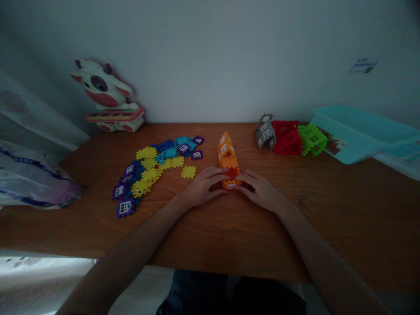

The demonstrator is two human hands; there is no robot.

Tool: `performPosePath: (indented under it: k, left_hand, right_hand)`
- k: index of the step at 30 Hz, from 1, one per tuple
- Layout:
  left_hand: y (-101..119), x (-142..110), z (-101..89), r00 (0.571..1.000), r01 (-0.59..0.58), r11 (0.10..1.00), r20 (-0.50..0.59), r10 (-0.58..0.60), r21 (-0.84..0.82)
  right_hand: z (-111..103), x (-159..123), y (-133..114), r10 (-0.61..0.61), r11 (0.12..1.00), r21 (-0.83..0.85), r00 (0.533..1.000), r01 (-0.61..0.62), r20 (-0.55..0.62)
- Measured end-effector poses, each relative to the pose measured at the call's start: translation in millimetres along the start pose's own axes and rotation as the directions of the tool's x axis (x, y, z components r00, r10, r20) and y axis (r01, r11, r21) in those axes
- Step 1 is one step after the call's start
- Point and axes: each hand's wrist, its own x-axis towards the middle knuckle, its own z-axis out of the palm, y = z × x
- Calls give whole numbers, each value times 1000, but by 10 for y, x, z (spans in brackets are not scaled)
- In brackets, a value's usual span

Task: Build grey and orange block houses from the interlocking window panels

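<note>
An orange toy house of interlocking panels (229, 162) stands on the wooden table in front of me, its peaked part with white windows at the far end. My left hand (204, 187) grips its near end from the left, fingertips on the top and thumb low at the near corner. From the right, my right hand (260, 190) pinches the same near end with fingers and thumb. Fingertips partly cover the near panels. Just left of my left hand lies a loose yellow square panel (189, 172).
Yellow panels (150, 174), purple window panels (125, 208) and blue ones spread at left. Grey (266, 132), red (287, 137) and green (312, 140) built pieces stand back right, beside a turquoise bin (356, 135). A cow keyboard toy (110, 98) and plastic bag (33, 175) are left.
</note>
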Motion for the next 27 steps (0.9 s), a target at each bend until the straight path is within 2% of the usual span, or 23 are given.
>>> performPosePath:
  k: [7, 13, 19, 24, 27]
  left_hand:
    - [18, 9, 13, 1000, 3, 999, -22, -2, 33]
    - [13, 21, 28, 1000, -7, 997, -19, 8, 73]
    - [0, 21, 37, 999, -1, 998, -38, 3, 70]
    - [-26, -6, 49, 999, 19, 999, -41, -17, 43]
    - [-47, -24, 61, 999, 21, 999, -39, -19, 42]
  right_hand:
    - [47, 21, -16, -15, 1000, -24, 998, 13, -54]
    - [-5, 110, -97, -15, 999, -28, 998, 16, 63]
    - [-115, 248, -100, 58, 996, -72, 977, -44, 206]
    - [-152, 319, -114, 56, 995, -96, 970, -34, 236]
    - [-128, 313, -110, 39, 995, -93, 976, -19, 215]
